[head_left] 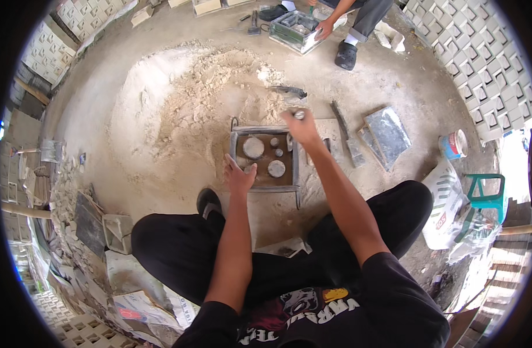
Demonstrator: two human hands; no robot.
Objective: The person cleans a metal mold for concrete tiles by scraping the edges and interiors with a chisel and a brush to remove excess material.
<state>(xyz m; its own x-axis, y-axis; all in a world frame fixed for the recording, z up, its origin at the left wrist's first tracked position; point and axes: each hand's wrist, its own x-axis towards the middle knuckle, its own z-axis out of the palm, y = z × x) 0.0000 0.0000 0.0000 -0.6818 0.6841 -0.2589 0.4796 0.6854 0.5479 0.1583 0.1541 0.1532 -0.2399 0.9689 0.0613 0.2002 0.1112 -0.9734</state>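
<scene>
In front of me a rectangular frame (268, 189) lies on the ground, packed with brown sand (260, 174). Set in the sand are a large pale disc (254, 148), a medium disc (276, 169) and two small ones (276, 147). My left hand (240, 176) rests at the frame's left side, fingers spread and holding nothing. Over the far right corner, my right hand (302, 129) is closed around a small object with a round, shiny grey end (299, 115). Motion blurs that hand, and most of what it holds is hidden.
A pale sand heap (185, 93) spreads beyond the frame. To the right lie a long dark tool (347, 136), flat grey plates (389, 136), a tin (453, 144), a white sack (443, 203) and a green stool (487, 191). Another person's hand (325, 28) touches a second frame (295, 30).
</scene>
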